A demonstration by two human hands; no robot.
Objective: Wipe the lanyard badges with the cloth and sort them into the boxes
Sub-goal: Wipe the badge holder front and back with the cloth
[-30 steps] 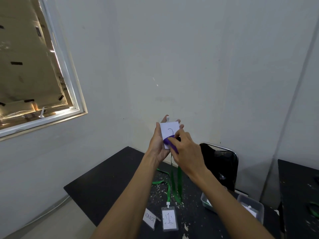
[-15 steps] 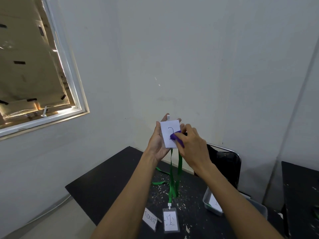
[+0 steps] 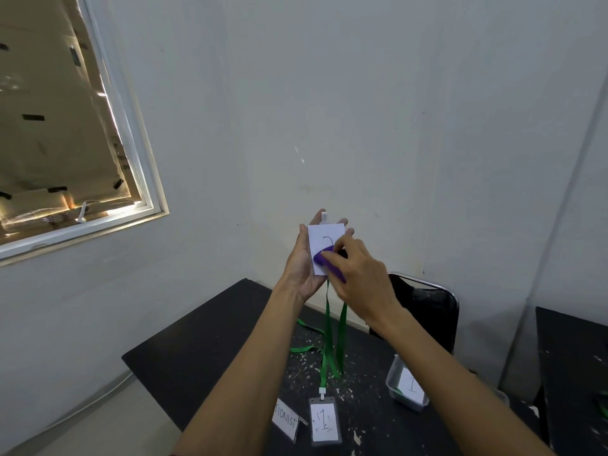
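Note:
My left hand (image 3: 304, 264) holds up a white badge (image 3: 324, 236) marked 2 in front of the wall, fingers curled behind it. From it a green lanyard (image 3: 342, 324) hangs down to the table. My right hand (image 3: 360, 274) pinches a purple cloth (image 3: 324, 256) and presses it on the badge's lower face. A second badge (image 3: 324, 419) marked 1 lies flat on the black table (image 3: 197, 350), its green strap trailing back. A clear box (image 3: 406, 386) with a card marked 1 stands at the right.
A small folded paper sign (image 3: 285, 421) stands left of the lying badge. A black chair (image 3: 424, 307) is pushed against the table's far side. Another dark table (image 3: 572, 373) is at the right edge. White flecks litter the tabletop.
My right hand has rubbed the cloth up over the badge and back down to its lower part. The camera has tilted slightly, bringing the clear box more into view.

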